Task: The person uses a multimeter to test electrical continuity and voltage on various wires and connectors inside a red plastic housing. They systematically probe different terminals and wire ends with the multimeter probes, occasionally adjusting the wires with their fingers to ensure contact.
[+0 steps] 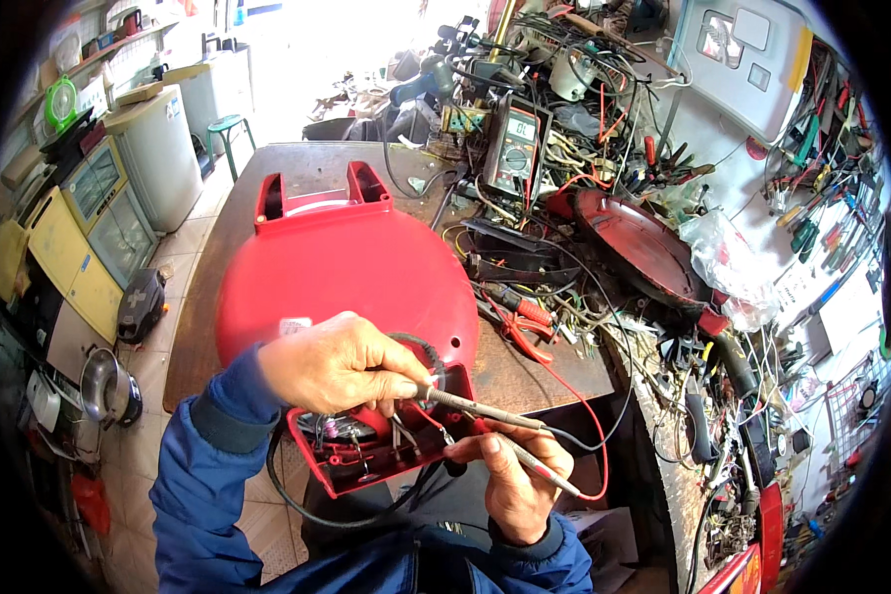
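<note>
A round red appliance housing [346,277] lies on the table, with an open compartment [366,480] at its near end that shows wires and small metal terminals. My left hand [337,366] is closed on a grey test probe [480,407] with a black lead, above the compartment's edge. Between the fingers of my right hand [520,485] is a second test probe [544,469], its lead red. That hand is at the compartment's right corner, next to a wire end. The exact contact of the tips is hidden. A multimeter [515,148] with a lit display stands beyond the housing.
The brown wooden table [203,327] carries tangled cables and tools along its right side. A round red lid or pan [634,243] leans there beside a clear plastic bag [731,259]. A black power cord [297,510] loops below the compartment. A metal pot [104,386] is at the left.
</note>
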The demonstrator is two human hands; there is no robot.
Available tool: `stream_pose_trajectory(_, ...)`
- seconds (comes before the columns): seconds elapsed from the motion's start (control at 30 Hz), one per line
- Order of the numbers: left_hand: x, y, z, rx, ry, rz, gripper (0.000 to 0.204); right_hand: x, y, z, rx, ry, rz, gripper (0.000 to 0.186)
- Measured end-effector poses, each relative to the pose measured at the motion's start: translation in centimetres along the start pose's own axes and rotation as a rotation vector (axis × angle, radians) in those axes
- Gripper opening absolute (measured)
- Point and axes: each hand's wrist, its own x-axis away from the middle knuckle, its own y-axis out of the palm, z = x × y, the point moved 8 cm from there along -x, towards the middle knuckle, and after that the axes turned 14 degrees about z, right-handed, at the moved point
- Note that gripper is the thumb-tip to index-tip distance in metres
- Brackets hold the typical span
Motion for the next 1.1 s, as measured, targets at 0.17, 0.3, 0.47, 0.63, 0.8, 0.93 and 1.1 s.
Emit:
stream_pose_trajectory(0.17, 0.0, 0.0, 0.3, -0.004, 0.031, 0.001, 0.02, 0.0, 0.0, 0.0, -0.004, -0.003, 0.005, 0.03)
stream_pose_trajectory(0.3, 0.2, 0.0, 0.3, -0.053, 0.08, 0.002, 0.02, 0.2, 0.2, -0.2, 0.034, -0.016, -0.032, 0.029)
stream_pose_trajectory(0.47, -0.3, 0.2, -0.6, 0.064, 0.063, -0.047, 0.02, -0.1, -0.4, 0.0, 0.1, -0.002, 0.03, 0.027)
stream_pose_trajectory(0.63, 0.0, 0.1, -1.0, 0.037, 0.038, -0.029, 0.022, -0.5, -1.5, -1.0, 0.179, -0.006, -0.029, 0.02)
stream_pose_trajectory(0.8, -0.1, 0.0, -1.0, 0.031, 0.083, -0.031, 0.023, -1.3, -1.5, -1.5, 0.376, 0.037, -0.229, 0.031)
stream_pose_trajectory(0.93, -0.2, 0.1, -1.3, 0.032, 0.006, -0.029, 0.023, -2.3, -0.8, -2.6, 0.49, 0.051, -0.326, 0.024)
stream_pose_trajectory(1.1, -0.1, -0.2, -1.6, 0.012, 0.007, -0.006, 0.022, -3.3, 0.1, -2.5, 0.669, 0.142, -0.281, 0.026)
